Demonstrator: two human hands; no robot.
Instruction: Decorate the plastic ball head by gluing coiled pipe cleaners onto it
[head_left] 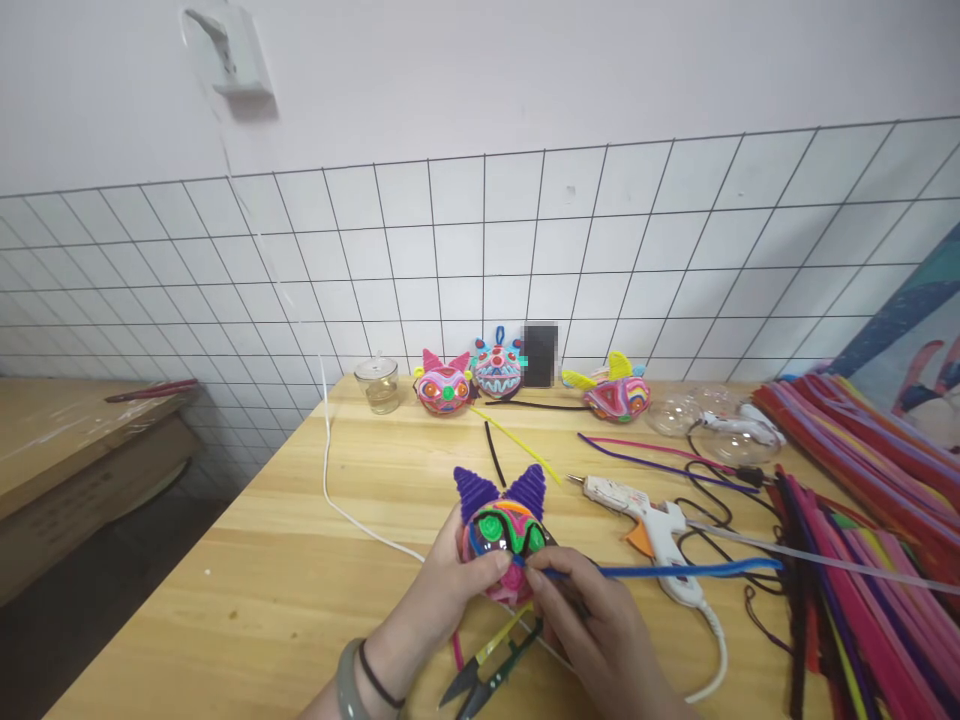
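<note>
Now right grip [592, 610]: fuzzy blue stem [694, 570]; left grip [454, 575]: round ornament [510, 527]

Purp ears [530, 491], blu pipe clnr [705, 570]

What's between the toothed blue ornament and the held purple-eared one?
Head view: between the toothed ornament and the purple-eared ornament lie a long black strip, a yellow strip and a short black strip.

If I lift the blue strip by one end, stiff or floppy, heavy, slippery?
The blue strip probably holds its shape but bends easily: it runs nearly straight from the right hand, slightly curved near its free end. Likely light, being so thin. Its fuzzy-looking surface should resist slipping.
</note>
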